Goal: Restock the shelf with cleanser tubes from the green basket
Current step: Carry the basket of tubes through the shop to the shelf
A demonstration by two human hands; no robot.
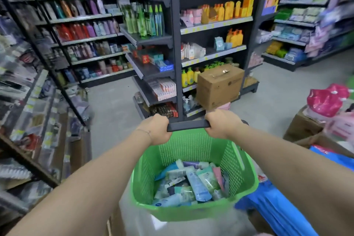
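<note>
Grip: left hand (159, 130) and right hand (220, 125) each wrap round an end of the black handle (188, 125).
Tubes: the tubes (197, 180) are heaped in the green basket (193, 147), at 6 o'clock from the grip, their long axes pointing many ways.
Nearer hand: neither, since the heap sits midway.
Shelves: the shelves (216, 24) are at 12 o'clock; which one takes the tubes, I cannot tell.
Hidden: the lower tubes are buried, and the 9 o'clock racks are blurred.

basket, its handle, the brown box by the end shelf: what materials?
Green basket: moulded plastic, slight sheen; regular perforated holes in its walls. Handle: looks like dark matte plastic, possibly rubber-coated; cannot tell. Box: cardboard by its look, brown and matte, with what seems a shiny tape strip on top.
</note>
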